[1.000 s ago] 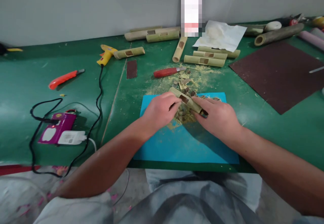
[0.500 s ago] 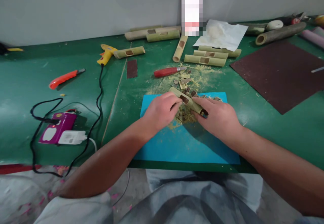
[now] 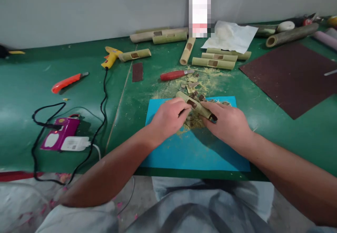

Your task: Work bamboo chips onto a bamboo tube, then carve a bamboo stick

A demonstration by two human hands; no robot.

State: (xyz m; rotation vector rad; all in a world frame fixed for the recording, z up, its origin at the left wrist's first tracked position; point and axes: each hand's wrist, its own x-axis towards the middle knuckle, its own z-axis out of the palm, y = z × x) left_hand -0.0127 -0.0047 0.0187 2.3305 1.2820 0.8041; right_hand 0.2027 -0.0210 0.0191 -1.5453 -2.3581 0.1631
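Observation:
A pale green bamboo tube (image 3: 202, 111) with a squarish hole cut in its side slants between my hands, over the blue sheet (image 3: 195, 152). My right hand (image 3: 228, 120) is closed round its lower right end, thumb and fingers on either side. My left hand (image 3: 171, 115) is closed against the tube's left part, its fingertips at the edge of the hole. Whether a small piece is pinched in those fingertips is hidden. Under the tube lies a heap of bamboo shavings (image 3: 193, 120) and chips. A red-handled knife (image 3: 173, 75) rests just beyond.
Several cut bamboo tubes (image 3: 213, 62) lie at the back, near a white paper (image 3: 229, 36). A dark brown sheet (image 3: 292, 82) is at right. At left are a yellow glue gun (image 3: 112, 57), an orange utility knife (image 3: 68, 82) and a purple power strip (image 3: 59, 134) with a cord.
My left fingertips have shifted slightly to the right along the hole in the tube. The tube and my right hand stay nearly where they were.

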